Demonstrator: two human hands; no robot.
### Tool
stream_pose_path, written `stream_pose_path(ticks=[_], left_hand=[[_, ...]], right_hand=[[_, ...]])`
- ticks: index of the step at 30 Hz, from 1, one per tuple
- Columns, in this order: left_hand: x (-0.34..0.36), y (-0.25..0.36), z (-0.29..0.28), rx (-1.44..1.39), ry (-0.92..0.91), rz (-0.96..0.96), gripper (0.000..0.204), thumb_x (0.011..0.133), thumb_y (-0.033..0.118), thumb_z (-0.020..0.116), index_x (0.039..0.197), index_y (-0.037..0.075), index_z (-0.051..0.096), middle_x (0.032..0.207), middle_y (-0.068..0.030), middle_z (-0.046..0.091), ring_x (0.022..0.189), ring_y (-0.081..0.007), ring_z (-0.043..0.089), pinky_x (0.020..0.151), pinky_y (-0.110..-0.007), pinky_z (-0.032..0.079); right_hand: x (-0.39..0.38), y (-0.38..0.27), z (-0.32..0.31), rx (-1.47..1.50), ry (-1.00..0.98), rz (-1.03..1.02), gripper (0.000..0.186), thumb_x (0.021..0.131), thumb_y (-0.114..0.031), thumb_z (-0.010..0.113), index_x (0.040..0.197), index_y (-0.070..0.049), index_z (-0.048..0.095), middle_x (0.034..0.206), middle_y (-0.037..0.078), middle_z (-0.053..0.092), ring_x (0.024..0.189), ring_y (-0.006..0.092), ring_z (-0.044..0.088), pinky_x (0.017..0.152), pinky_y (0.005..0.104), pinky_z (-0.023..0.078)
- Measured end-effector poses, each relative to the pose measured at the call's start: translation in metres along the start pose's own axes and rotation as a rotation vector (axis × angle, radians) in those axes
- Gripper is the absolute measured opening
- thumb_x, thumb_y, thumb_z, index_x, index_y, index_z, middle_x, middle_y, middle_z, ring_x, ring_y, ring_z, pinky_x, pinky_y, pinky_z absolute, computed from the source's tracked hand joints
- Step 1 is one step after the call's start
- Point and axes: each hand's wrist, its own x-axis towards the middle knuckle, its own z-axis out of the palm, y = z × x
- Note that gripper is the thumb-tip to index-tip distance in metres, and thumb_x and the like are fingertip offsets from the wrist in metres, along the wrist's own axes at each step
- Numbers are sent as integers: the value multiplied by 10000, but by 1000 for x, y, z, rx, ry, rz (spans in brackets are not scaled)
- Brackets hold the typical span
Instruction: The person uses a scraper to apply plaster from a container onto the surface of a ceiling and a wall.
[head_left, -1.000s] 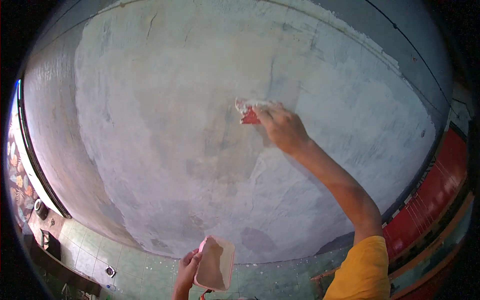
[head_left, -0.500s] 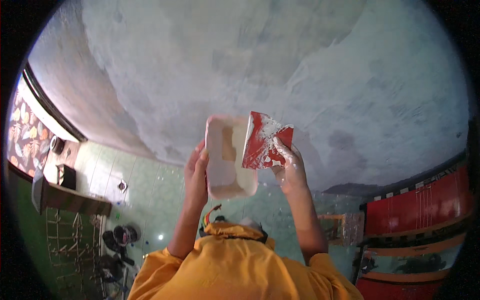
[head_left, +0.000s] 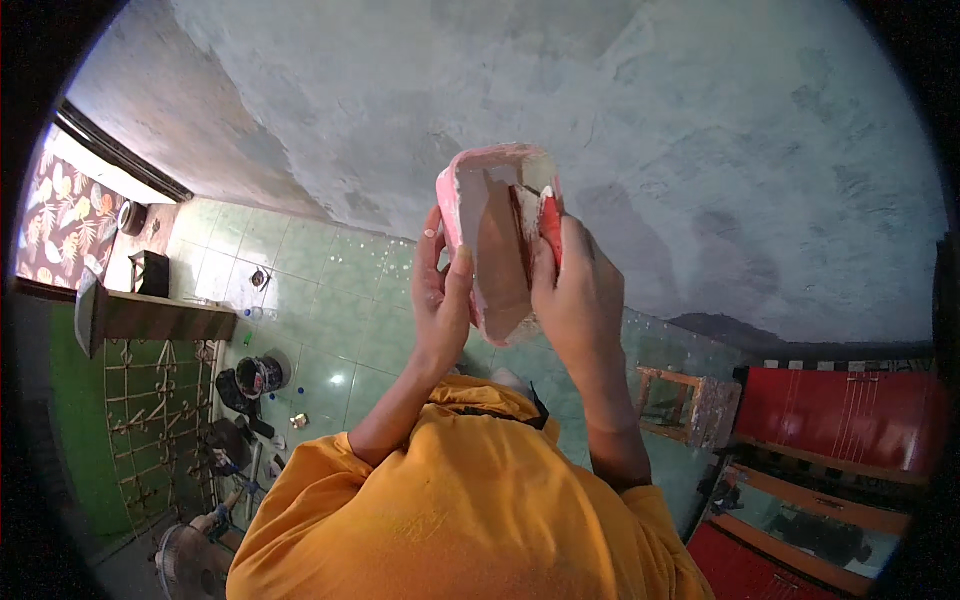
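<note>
A pink rectangular tub (head_left: 449, 205), its rim and inside smeared with whitish filler, is held up before the wall. My left hand (head_left: 443, 305) is closed round the tub's left side, thumb over the rim. My right hand (head_left: 585, 300) grips a red, filler-streaked scraper (head_left: 551, 225), which is turned on edge with its blade inside the tub's right half. The fingers and the tub's wall hide part of the blade, so I cannot tell whether it touches the bottom.
The patchy grey plastered wall (head_left: 660, 90) rises ahead. On the green tiled floor (head_left: 330, 290) stand a black bucket (head_left: 262, 376) at left and a wooden stool (head_left: 690, 405) at right. A fan (head_left: 190, 562) is lower left; a red cabinet (head_left: 840, 415) stands far right.
The scraper has gone from face-on beside the tub to edge-on inside it. Both hands have moved up and slightly right, and the tub is tilted differently.
</note>
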Motion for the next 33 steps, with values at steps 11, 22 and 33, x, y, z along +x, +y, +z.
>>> stream_pose_path(ticks=[11,22,33], left_hand=[[-54,-6,32,11,33,-159,574,1052,250,526,1516,-25,331,1334,-122,544,1207,-159,523,1021,-308,428],[-79,-10,63,-163,43,-321,533,1072,293,441,1494,-26,381,1380,-88,531,1242,-143,506,1049,-293,402],[-78,-21,52,-217,17,-308,546,1068,326,451,1474,-37,412,1391,-93,523,1268,-164,491,1080,-310,380]], right_hand=[[-54,77,-45,920,-47,476,245,977,-206,657,1070,19,635,962,31,670,838,92,614,746,280,519],[-73,116,-68,1327,7,895,288,926,-209,698,1157,-46,647,1013,17,683,886,122,668,772,274,532],[75,122,-166,1300,357,270,339,962,-130,657,1262,7,580,1160,109,665,1031,199,660,854,320,561]])
